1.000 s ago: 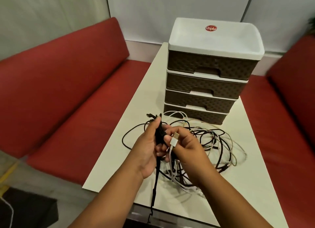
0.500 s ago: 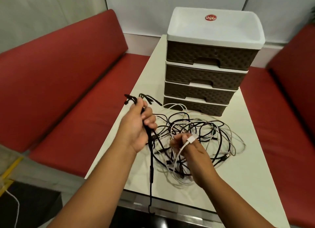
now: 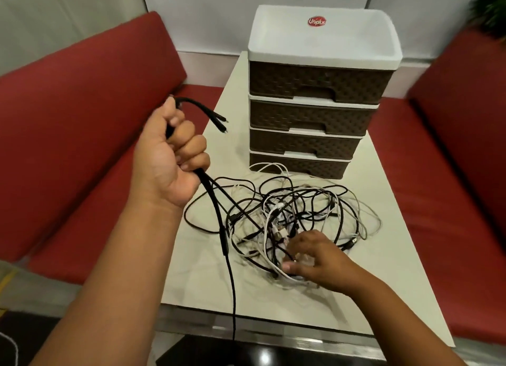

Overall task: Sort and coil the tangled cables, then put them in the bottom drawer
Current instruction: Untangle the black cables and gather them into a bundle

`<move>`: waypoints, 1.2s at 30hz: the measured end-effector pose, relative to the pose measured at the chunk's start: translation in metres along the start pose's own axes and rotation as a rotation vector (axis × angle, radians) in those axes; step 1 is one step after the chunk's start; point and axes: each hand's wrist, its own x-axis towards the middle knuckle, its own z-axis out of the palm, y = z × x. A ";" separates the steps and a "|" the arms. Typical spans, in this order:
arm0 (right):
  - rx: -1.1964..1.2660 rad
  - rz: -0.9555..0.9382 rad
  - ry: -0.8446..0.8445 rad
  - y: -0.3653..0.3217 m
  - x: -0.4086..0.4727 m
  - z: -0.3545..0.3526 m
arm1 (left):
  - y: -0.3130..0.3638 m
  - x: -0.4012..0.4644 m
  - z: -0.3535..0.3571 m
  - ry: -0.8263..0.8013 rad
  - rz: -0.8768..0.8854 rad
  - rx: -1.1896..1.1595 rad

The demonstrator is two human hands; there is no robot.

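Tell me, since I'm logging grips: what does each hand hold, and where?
The left hand grips the black cable near its connector ends. The right hand reaches into the cable tangle; any hold cannot be told.
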 end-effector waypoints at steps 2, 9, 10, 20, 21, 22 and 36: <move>-0.128 -0.026 0.022 0.003 0.001 0.002 | 0.006 0.002 0.000 -0.031 0.002 -0.004; 0.110 -0.183 0.529 -0.088 0.014 -0.022 | -0.007 0.001 0.019 -0.068 -0.063 0.006; 0.069 -0.206 0.463 -0.099 0.020 -0.024 | -0.008 0.001 0.022 -0.075 -0.067 0.003; -0.227 0.097 0.143 -0.050 0.043 -0.013 | 0.033 0.006 0.015 -0.105 0.018 -0.009; -0.237 0.104 0.159 -0.052 0.044 -0.021 | 0.034 0.006 0.012 -0.091 0.026 -0.007; -0.225 0.113 0.191 -0.056 0.044 -0.031 | 0.034 0.005 0.009 -0.073 0.036 0.005; 0.713 -0.293 0.718 -0.170 0.050 -0.178 | -0.028 0.003 0.014 -0.049 -0.012 0.489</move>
